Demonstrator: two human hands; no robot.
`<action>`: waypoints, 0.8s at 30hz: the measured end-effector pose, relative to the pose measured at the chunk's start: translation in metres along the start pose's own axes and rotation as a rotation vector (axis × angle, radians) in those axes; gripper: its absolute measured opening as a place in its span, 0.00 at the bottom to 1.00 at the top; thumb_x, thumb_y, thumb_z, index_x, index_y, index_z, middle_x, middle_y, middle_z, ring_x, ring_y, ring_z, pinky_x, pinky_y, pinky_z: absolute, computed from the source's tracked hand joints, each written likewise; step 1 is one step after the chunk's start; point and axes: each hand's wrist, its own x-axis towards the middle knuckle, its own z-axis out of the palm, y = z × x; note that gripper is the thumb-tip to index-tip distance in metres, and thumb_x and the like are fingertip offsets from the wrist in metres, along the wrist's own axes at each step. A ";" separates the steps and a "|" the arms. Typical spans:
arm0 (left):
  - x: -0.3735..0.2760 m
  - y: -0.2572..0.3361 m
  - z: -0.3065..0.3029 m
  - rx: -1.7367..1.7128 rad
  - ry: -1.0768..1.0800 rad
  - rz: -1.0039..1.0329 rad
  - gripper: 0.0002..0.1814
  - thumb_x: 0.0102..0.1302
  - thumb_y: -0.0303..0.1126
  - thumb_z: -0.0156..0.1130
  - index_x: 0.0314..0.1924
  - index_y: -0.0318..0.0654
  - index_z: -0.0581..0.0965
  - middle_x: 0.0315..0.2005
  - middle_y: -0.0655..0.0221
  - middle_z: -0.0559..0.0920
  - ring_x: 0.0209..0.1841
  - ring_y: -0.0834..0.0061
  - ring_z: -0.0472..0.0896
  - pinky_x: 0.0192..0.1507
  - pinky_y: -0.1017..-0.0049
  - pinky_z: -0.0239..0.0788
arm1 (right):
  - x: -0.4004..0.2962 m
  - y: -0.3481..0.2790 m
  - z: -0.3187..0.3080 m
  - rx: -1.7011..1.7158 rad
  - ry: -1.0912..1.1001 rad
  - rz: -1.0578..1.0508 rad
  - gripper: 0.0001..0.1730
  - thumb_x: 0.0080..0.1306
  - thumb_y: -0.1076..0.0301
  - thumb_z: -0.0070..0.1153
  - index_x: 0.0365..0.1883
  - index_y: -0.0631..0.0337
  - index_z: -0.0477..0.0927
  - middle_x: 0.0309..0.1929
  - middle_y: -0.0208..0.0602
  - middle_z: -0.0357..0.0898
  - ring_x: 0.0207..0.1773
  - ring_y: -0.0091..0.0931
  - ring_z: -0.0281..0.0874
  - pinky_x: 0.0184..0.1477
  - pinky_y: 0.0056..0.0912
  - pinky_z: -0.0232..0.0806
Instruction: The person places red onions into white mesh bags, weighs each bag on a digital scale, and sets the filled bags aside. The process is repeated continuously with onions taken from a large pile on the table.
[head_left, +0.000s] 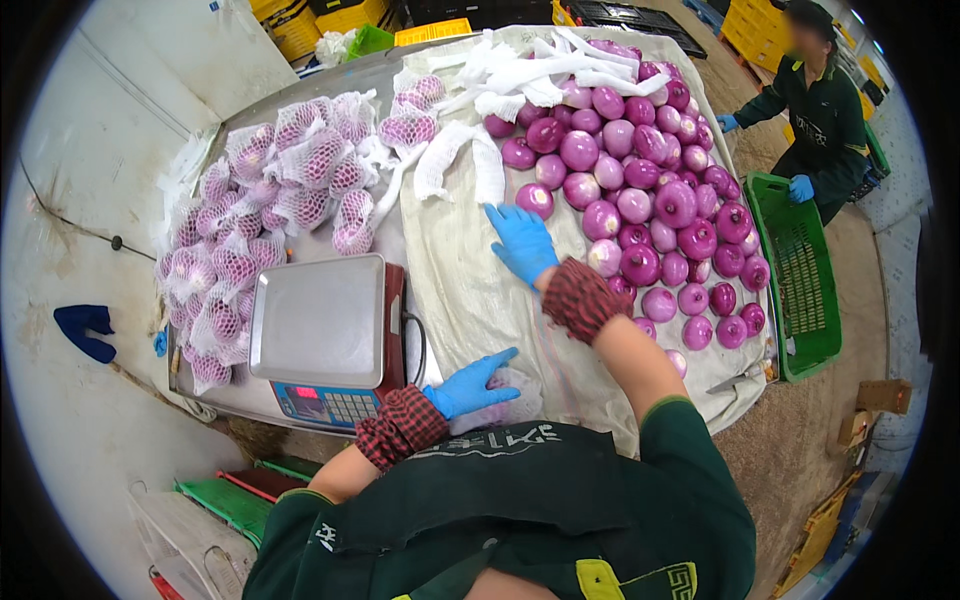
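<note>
My right hand (525, 241), in a blue glove, reaches over the cloth with its fingers apart and nothing in them. Just beyond its fingertips lie white mesh net sleeves (488, 166). To its right spreads a wide pile of peeled red onions (640, 174). Close to my body, my left hand (474, 388), also gloved, lies over a white mesh bag of onions (523, 397). Its index finger points out and the bag shows beside the thumb; whether it grips the net is unclear. Left of it stands a digital scale (319, 322) with a bare metal pan.
Filled net bags of onions (304, 161) are heaped at the table's left. A knife (731, 381) lies at the right corner of the cloth (450, 247). Beside the table, a co-worker (814, 112) has a hand at a green crate (806, 277). Yellow crates (431, 31) stand behind.
</note>
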 end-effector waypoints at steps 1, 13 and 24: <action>0.007 0.002 -0.005 0.021 0.037 0.022 0.36 0.60 0.39 0.65 0.65 0.35 0.63 0.58 0.56 0.72 0.60 0.64 0.71 0.63 0.68 0.59 | 0.024 0.007 0.005 -0.174 0.053 -0.042 0.35 0.56 0.60 0.56 0.63 0.57 0.64 0.53 0.41 0.70 0.57 0.35 0.68 0.57 0.46 0.61; 0.099 0.043 -0.125 0.281 0.655 0.243 0.32 0.59 0.19 0.58 0.64 0.35 0.64 0.55 0.58 0.74 0.56 0.64 0.73 0.60 0.72 0.63 | 0.008 -0.040 -0.073 0.590 0.041 0.220 0.15 0.65 0.56 0.52 0.48 0.50 0.78 0.31 0.37 0.78 0.32 0.37 0.76 0.33 0.37 0.67; 0.106 0.096 -0.025 -1.039 -0.024 -0.339 0.09 0.68 0.27 0.54 0.46 0.35 0.75 0.39 0.69 0.79 0.40 0.80 0.78 0.45 0.80 0.71 | -0.123 -0.037 -0.164 0.097 0.520 0.193 0.15 0.58 0.66 0.60 0.45 0.51 0.83 0.30 0.32 0.75 0.35 0.31 0.76 0.35 0.34 0.66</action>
